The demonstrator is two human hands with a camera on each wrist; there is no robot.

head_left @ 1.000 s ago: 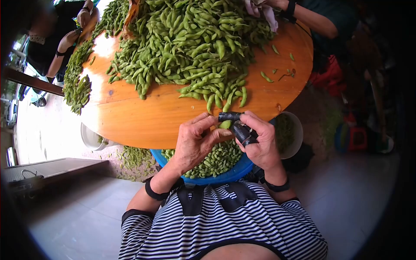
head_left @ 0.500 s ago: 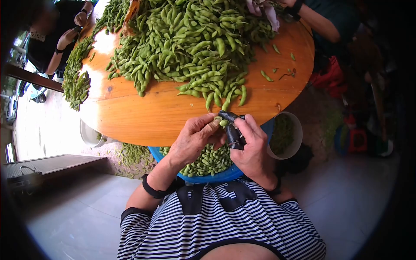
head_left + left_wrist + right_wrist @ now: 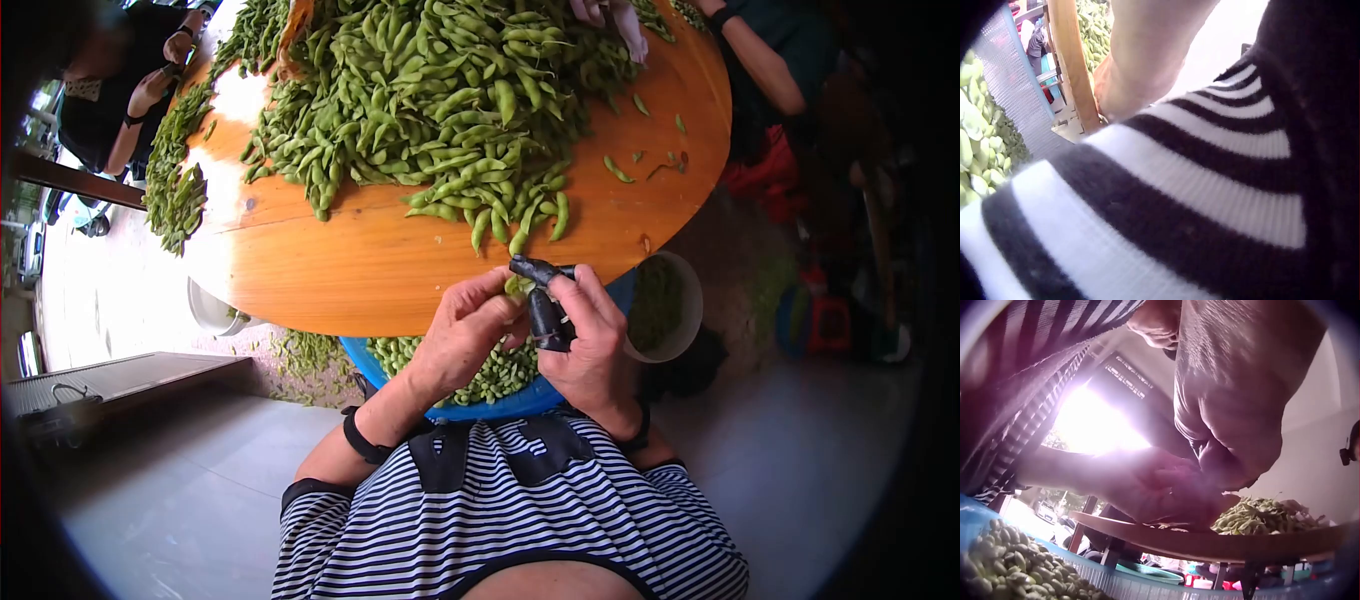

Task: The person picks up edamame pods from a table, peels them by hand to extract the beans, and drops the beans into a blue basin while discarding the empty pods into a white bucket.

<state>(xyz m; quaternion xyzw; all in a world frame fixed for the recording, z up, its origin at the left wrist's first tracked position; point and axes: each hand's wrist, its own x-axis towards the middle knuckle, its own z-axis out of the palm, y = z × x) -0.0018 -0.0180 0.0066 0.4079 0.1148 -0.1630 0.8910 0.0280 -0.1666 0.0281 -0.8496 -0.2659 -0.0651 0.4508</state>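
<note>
Over the near edge of the table, my left hand [image 3: 455,340] pinches a green bean pod [image 3: 518,287] between thumb and forefinger. My right hand [image 3: 592,345] meets it from the other side, thumb and forefinger wrapped in black finger covers [image 3: 546,320] and pinching the same pod. Below both hands sits a blue basin [image 3: 500,408] holding many shelled green beans [image 3: 490,378]. A big heap of bean pods [image 3: 440,100] lies beyond the hands, a few pods trailing toward them. The left wrist view is mostly striped shirt; the right wrist view shows both hands, backlit.
The round wooden table [image 3: 330,270] fills the area ahead. White buckets stand beneath it, one bucket [image 3: 697,310] at right. Pods litter the floor at left near a low metal ramp [image 3: 130,385]. Other people's arms [image 3: 765,65] reach in from both far sides.
My hands have drawn closer together around the pod, and the right fingers have tilted over it. A pale bean that showed at the pod is less visible. The arm at far right has pulled back from the heap.
</note>
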